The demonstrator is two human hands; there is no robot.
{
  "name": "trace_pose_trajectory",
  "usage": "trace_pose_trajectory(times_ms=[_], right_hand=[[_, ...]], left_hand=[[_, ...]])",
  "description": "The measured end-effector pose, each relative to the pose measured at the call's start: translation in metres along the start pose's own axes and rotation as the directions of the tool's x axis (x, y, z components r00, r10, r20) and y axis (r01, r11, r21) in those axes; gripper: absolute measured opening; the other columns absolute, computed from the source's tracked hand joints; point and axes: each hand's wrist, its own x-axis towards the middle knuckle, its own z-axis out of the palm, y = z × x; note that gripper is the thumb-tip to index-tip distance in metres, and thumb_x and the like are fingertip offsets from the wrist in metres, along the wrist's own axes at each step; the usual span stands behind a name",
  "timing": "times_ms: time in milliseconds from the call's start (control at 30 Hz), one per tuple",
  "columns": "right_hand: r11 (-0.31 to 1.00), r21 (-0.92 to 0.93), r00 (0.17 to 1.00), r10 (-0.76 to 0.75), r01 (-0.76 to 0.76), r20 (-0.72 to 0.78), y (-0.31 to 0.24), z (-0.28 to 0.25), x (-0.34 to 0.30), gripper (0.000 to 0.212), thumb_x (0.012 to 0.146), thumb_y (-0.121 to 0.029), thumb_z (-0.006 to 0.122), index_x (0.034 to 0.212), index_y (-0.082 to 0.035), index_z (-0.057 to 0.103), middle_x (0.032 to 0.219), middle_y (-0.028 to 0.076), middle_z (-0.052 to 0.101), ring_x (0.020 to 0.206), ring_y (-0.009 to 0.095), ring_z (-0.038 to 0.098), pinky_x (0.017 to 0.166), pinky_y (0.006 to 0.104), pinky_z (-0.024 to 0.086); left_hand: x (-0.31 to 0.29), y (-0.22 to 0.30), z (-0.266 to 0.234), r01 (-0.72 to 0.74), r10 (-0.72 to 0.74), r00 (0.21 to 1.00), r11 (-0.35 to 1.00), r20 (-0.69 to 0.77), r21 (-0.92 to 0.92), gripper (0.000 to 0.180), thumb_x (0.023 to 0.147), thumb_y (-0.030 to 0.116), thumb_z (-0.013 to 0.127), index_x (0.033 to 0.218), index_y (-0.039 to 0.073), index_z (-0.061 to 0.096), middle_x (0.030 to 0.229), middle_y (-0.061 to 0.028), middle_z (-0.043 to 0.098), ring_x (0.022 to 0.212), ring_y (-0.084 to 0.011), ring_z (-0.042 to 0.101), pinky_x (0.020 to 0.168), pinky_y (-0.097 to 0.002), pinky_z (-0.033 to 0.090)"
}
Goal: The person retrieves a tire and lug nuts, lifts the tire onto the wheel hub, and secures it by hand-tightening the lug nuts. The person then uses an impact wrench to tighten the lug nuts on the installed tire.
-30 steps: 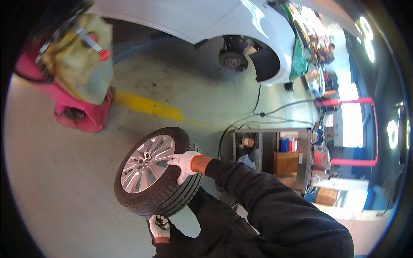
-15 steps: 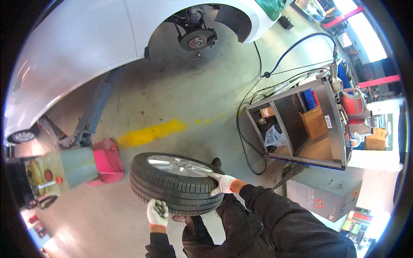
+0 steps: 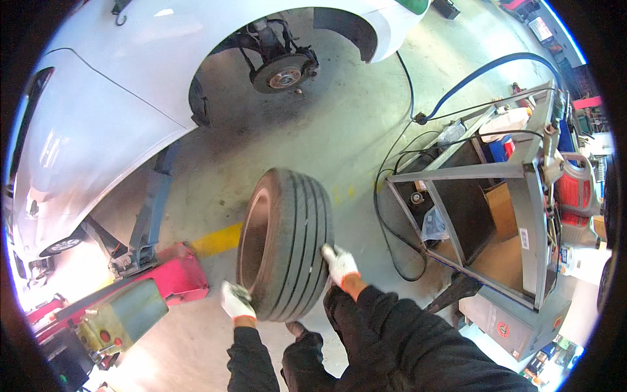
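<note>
A car wheel (image 3: 297, 242) with a black tyre stands nearly upright in front of me, its tread toward my right and the hollow inner side of its rim toward my left. My left hand (image 3: 236, 300), in a white glove, grips the tyre's lower left edge, its fingertips partly hidden there. On the right side of the tread lies my gloved right hand (image 3: 341, 264), thumb up and fingers against the rubber. Ahead, a white car (image 3: 130, 85) shows a bare wheel hub with a brake disc (image 3: 285, 75) in its open wheel arch.
At right stands a grey metal tool cart (image 3: 460, 176) with boxes inside; a black hose (image 3: 377, 222) loops beside it. A grey box (image 3: 506, 323) is below the cart. Left are a blue lift arm (image 3: 151, 202) and a red lift base (image 3: 186, 274). A yellow line (image 3: 219, 240) marks the floor.
The wheel has tipped from lying nearly flat, spoked face up, to nearly upright, with its hollow inner side now showing. Both hands have stayed with it, and the view has shifted.
</note>
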Motion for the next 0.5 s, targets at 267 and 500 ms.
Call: trace_pose_trajectory(times_ms=[267, 500], right_hand=[[0.993, 0.112, 0.996, -0.028, 0.038, -0.089, -0.162, -0.095, 0.108, 0.097, 0.095, -0.069, 0.068, 0.162, -0.002, 0.046, 0.124, 0.017, 0.072, 0.077, 0.022, 0.065, 0.057, 0.0362, 0.053], [0.851, -0.525, 0.964, -0.148, 0.011, -0.219, -0.24, -0.07, 0.061, 0.106, 0.099, -0.061, 0.066, 0.175, -0.024, 0.002, 0.109, 0.037, 0.073, 0.086, 0.05, 0.073, 0.081, 0.0528, 0.056]], left_hand=[[0.012, 0.055, 0.255, -0.144, 0.114, 0.936, 0.987, 0.332, 0.067, 0.02, 0.105, 0.029, 0.065, 0.098, 0.011, 0.069, 0.078, -0.0061, 0.068, 0.065, -0.0212, 0.064, 0.055, -0.0375, 0.05], [-0.08, 0.136, 0.275, 0.01, -0.134, 0.841, 0.973, 0.524, 0.232, 0.027, 0.108, 0.028, 0.059, 0.093, 0.005, 0.063, 0.067, -0.0082, 0.064, 0.047, -0.0173, 0.055, 0.045, -0.0324, 0.043]])
